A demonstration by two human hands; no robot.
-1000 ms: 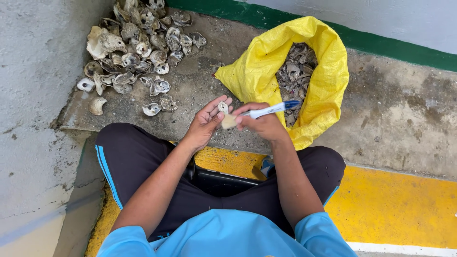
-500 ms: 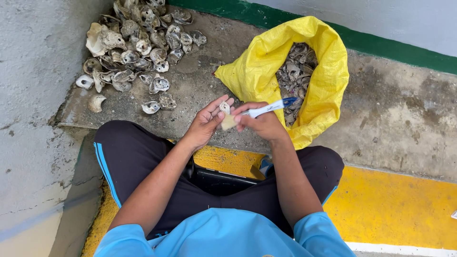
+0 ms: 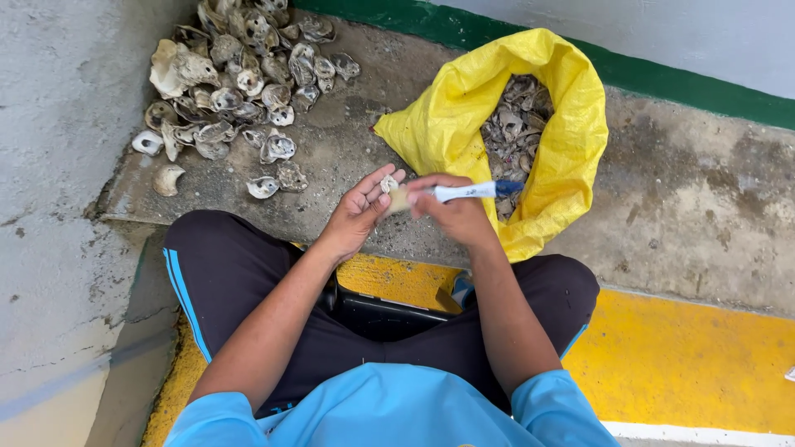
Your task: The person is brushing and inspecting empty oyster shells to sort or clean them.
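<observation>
Shell (image 3: 389,185), likely light, hard and brittle, sits cupped in left hand (image 3: 358,211) fingers. Right hand (image 3: 454,213) fingers grip a white marker (image 3: 468,191) touching it; its rough edges look best for holding.

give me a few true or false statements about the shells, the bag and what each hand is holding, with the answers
1. The left hand holds a small shell in its fingers. True.
2. The right hand holds a pair of scissors. False: it grips a white pen-shaped tool with a blue end.
3. The yellow bag is tied shut. False: it lies open, with shells showing inside.
4. A pile of loose shells lies on the concrete ledge, on the left hand's side. True.
5. The person sits on a green painted strip. False: the strip under the legs is yellow; the green band runs along the wall beyond the bag.
</observation>
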